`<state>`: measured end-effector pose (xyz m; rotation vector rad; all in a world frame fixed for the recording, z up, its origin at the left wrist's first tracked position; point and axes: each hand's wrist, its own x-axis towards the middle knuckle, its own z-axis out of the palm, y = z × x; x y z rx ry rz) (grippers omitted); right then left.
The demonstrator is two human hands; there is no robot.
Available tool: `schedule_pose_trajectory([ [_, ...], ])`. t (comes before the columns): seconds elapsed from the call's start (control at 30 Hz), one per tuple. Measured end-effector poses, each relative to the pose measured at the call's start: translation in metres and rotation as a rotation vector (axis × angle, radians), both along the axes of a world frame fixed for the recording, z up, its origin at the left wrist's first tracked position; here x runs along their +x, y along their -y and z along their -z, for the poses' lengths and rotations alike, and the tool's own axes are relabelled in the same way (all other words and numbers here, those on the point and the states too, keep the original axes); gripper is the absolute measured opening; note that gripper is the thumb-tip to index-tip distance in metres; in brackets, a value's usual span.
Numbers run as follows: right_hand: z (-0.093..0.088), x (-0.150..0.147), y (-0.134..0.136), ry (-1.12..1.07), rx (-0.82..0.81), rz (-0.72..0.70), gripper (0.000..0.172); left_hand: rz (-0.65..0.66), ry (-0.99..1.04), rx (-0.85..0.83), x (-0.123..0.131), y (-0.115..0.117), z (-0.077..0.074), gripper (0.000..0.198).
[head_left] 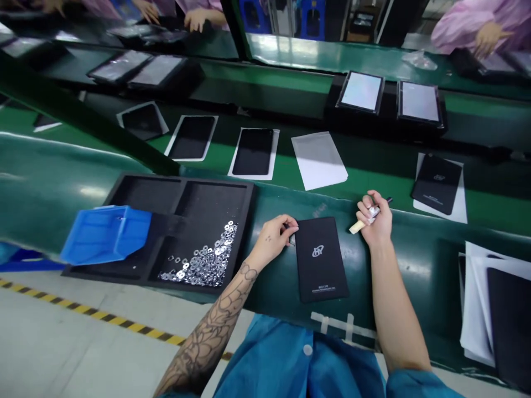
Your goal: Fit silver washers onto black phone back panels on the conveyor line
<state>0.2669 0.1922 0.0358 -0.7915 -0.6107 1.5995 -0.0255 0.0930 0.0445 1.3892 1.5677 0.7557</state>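
Observation:
In front of me on the green bench lies a black tablet back cover, flat, with a silver logo and small print. My left hand is closed in a pinch at the cover's upper left corner; what sits between the fingertips is too small to make out. To the right of the cover, my right hand is closed around a slim brush-like tool with a pale flat tip and a black end. Left of my left hand, shiny metal washer-like pieces lie heaped in a black divided tray.
A blue bin rests on the tray's left side. Beyond are dark tablets on white sheets, a bare white sheet, another black cover and lit screens. Sheets are stacked at right. Co-workers' hands show across the bench.

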Motion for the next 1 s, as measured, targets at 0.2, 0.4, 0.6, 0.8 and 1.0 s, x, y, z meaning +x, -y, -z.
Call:
schedule_pose_trajectory([
  [0.2,0.002,-0.004,-0.002,0.003,-0.018,-0.014,0.025,0.075,-0.152,-0.005,-0.006,-0.019,-0.002,0.015],
  [0.4,0.001,-0.01,0.0,0.071,0.009,-0.015,0.026,0.209,-0.224,-0.083,-0.01,-0.038,-0.016,0.008],
  [0.6,0.002,-0.012,0.002,0.132,-0.001,0.005,0.027,0.316,-0.223,-0.164,-0.011,-0.055,-0.028,0.012],
  [0.8,0.001,-0.014,0.002,0.108,0.023,-0.004,0.025,0.429,-0.254,-0.256,-0.014,-0.067,-0.033,0.016],
  [1.0,0.002,-0.016,0.002,0.112,0.059,-0.01,0.027,0.457,-0.306,-0.275,-0.013,-0.072,-0.034,0.018],
])
